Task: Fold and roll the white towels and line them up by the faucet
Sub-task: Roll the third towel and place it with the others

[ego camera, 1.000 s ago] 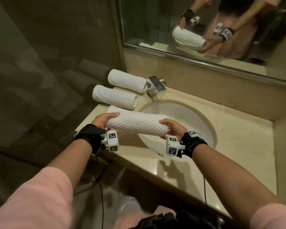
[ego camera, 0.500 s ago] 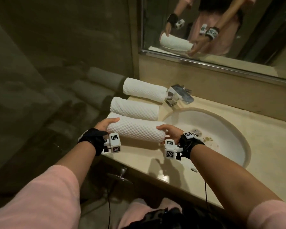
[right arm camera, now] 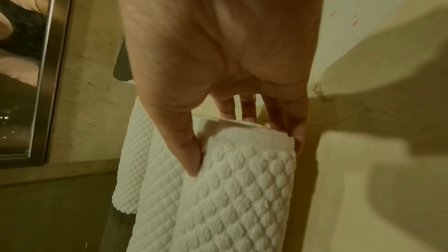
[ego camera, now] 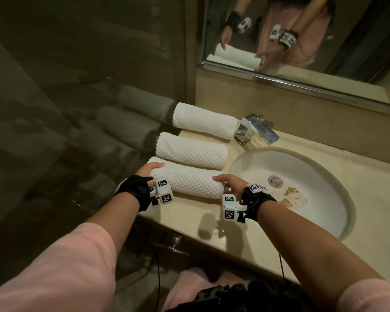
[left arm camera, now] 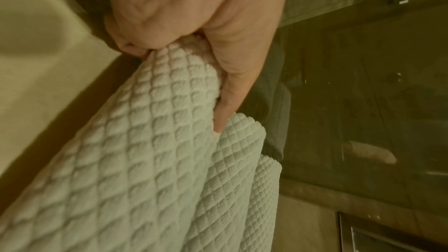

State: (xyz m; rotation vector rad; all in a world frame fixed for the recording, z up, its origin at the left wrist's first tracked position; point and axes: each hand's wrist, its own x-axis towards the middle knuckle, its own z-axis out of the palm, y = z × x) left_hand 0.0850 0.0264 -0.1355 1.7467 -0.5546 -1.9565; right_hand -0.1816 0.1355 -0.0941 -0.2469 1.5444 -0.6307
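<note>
Person with bare forearms and pink sleeves (ego camera: pixel 54 273) ending above the elbows; pink garment also at the lap. Left hand (ego camera: pixel 148 171): black fingerless wrist wrap (ego camera: pixel 134 190) carrying a white block camera (ego camera: pixel 163 192) with square black-and-white coded markers on two faces. Right hand (ego camera: pixel 233 185): matching black wrap (ego camera: pixel 257 202) with a white camera block (ego camera: pixel 229 207), markers on its top and front faces, and a further marker tile on the wrap's upper side. A thin black cable (ego camera: pixel 280 264) hangs from the right wrist; another cable (ego camera: pixel 158 278) hangs below the left forearm. Fingers (left arm camera: pixel 230 91) bare, without rings.
</note>
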